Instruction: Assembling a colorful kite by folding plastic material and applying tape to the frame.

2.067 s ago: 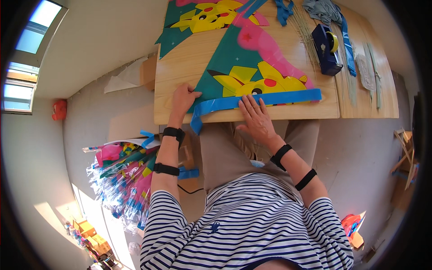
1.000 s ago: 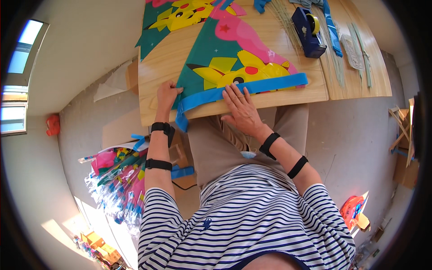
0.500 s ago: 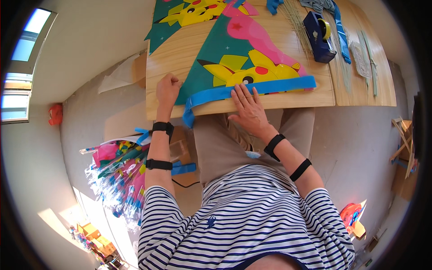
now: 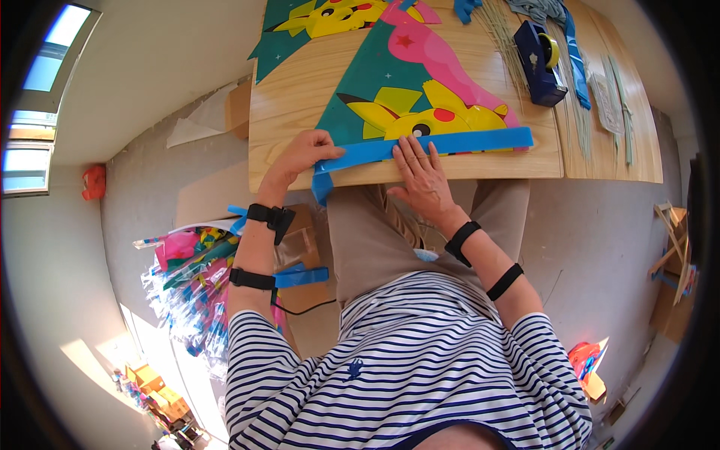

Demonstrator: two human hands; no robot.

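A triangular plastic sheet (image 4: 360, 97), dark green and pink with a yellow cartoon figure, lies at the table's near edge. A blue strip (image 4: 480, 140) runs along its near side, and the strip's left end hangs over the table edge. My right hand (image 4: 424, 180) lies flat with fingers outstretched, pressing the middle of the strip. At the sheet's left corner, my left hand (image 4: 304, 154) is closed, its fingertips pinching the strip beside the green film.
Another printed sheet (image 4: 319, 22) lies at the table's far left. A dark blue tape dispenser (image 4: 538, 67) stands at the right, among thin sticks (image 4: 504, 45) and a clear packet (image 4: 602, 101). A pile of wrapped colourful sheets (image 4: 195, 292) sits on the floor at left.
My left hand has moved right, from beside the sheet's corner onto the strip's left part, and closed on it. My right hand stays pressed on the strip.
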